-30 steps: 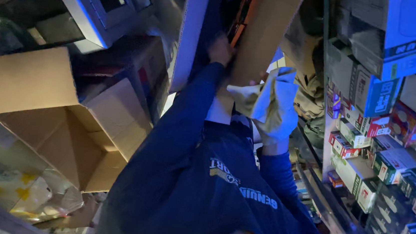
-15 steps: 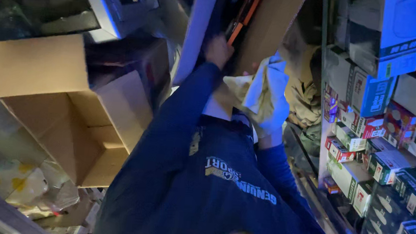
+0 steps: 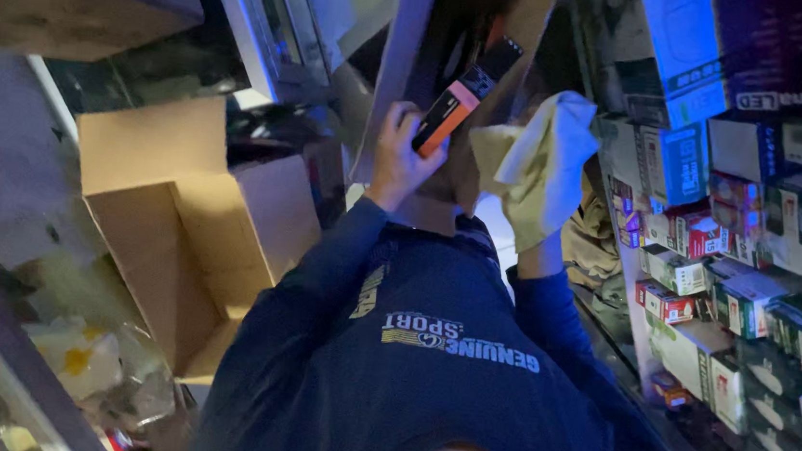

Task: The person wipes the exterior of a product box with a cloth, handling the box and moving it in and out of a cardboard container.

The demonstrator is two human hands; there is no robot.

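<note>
Starting nearest the camera, a dark blue long-sleeved shirt filled the lower middle of the view, and both sleeves ran up and away from it. The left hand was raised, its fingers clamped round the lower end of a slim orange and black handheld device. The device's long axis slanted up and to the right, away from the palm, and its black upper end lay against a tall brown cardboard box that stood close ahead. The right hand rose just beside the left one, near but not touching, and was wrapped in a pale yellow cloth. Its fingers appeared bunched shut in the folds (the cloth hid them almost wholly). The cloth's top corner reached up to the level of the device, a little to its right, so the left hand was the one on the device and the right the one next to it.

Left of the arms an open cardboard box lay with its flaps spread; nothing showed in the part of its inside that could be seen. Lower left, crumpled clear plastic bags lay in dim light. On the right, farther off, shelves were packed with small coloured cartons, stacked in close rows.
</note>
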